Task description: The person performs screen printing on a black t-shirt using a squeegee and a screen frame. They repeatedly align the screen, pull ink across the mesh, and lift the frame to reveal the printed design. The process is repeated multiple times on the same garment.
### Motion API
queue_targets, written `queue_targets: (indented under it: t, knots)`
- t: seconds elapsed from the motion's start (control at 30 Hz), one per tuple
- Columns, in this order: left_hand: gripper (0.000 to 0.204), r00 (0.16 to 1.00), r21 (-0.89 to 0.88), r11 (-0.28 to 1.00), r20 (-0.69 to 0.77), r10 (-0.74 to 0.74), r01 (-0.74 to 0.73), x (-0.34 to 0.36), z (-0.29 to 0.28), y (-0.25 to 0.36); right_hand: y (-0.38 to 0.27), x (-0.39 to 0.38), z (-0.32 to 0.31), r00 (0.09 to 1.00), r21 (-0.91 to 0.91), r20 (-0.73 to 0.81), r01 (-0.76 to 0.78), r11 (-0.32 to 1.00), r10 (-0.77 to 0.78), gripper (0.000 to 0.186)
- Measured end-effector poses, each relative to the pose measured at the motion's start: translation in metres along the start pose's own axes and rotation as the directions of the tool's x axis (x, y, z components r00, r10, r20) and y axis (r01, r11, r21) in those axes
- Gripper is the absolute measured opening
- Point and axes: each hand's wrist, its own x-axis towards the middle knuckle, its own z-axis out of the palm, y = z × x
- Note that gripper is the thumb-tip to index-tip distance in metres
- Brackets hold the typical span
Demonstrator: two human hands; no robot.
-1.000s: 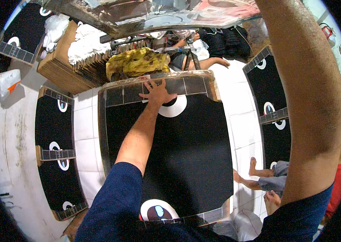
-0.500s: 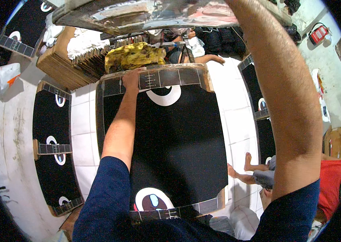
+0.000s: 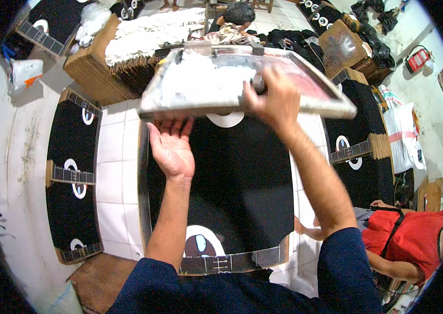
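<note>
A screen-printing frame [image 3: 185,89], smeared with white and pink ink, is tilted above the far part of a black cloth panel [image 3: 232,178]. My right hand [image 3: 279,99], blurred, is over the frame with fingers curled round a small dark knob-like thing [image 3: 258,83]; its kind is unclear. Below the frame's near edge, my left hand [image 3: 173,152] is open, palm up, its fingertips partly hidden by the edge. On the panel, a white, brown and blue eye print [image 3: 200,243] shows at the near end, and part of a white one [image 3: 225,120] at the far end.
More printed black panels lie left [image 3: 72,157] and right [image 3: 357,120]. Behind the frame are stacked boards [image 3: 93,63] with white cloths [image 3: 153,31] and a dark-haired person [image 3: 237,14]. A person in red [image 3: 410,235] sits at the right. A fire extinguisher [image 3: 418,61] hangs there.
The frame has come down from high up to low over the panel's far end. My left hand has left the panel's far edge and turned palm up; my right arm has lowered.
</note>
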Motion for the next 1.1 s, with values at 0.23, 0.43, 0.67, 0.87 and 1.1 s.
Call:
queue_targets:
  t: [0.23,0.43,0.67,0.87,1.1]
  knots:
    - [0.093,0.523,-0.136,0.771,-0.661,-0.538,0.622,-0.035,-0.102,-0.015,0.004,-0.163,0.055,0.901,-0.029,0.433,0.05,0.998,-0.033,0.028]
    - [0.09,0.976,0.963,-0.229,0.176,0.124,-0.145,-0.057,-0.181,-0.019,0.033,-0.143,0.094,0.646,-0.063,0.758,-0.063,0.996,0.089,0.022]
    - [0.112,0.963,0.834,-0.489,0.265,-0.053,-0.256,-0.05,-0.195,-0.027,0.052,-0.093,0.133,0.785,0.086,0.619,-0.042,0.995,-0.02,0.024]
    - [0.113,0.963,0.834,-0.489,0.262,-0.058,-0.257,-0.049,-0.193,-0.026,0.062,-0.087,0.16,0.698,0.204,0.671,0.151,0.967,-0.25,0.024]
    - [0.115,0.965,0.806,-0.532,0.239,-0.109,-0.259,-0.049,-0.195,-0.028,0.077,-0.097,0.117,0.563,0.275,0.782,0.076,0.959,-0.269,0.02]
